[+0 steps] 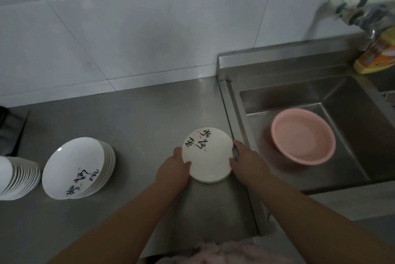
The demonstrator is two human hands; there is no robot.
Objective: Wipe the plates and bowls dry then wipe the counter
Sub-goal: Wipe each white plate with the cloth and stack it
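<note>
Where the pink cloth [224, 251] lies at the near edge of the table [132, 114], both forearms reach forward over it. The left hand [174, 170] grips the left rim of a small stack of white plates [206, 154], thumb curled over the top. The right hand [245, 163] grips the right rim, fingers curled around the edge. This stack sits on the table just beside the sink [350, 101]. Further left stand a tilted stack of plates [77, 167] and a stack of bowls [19, 178]. A pink basin [303, 135] rests in the sink, with the tap [350, 10] at the wall beyond.
</note>
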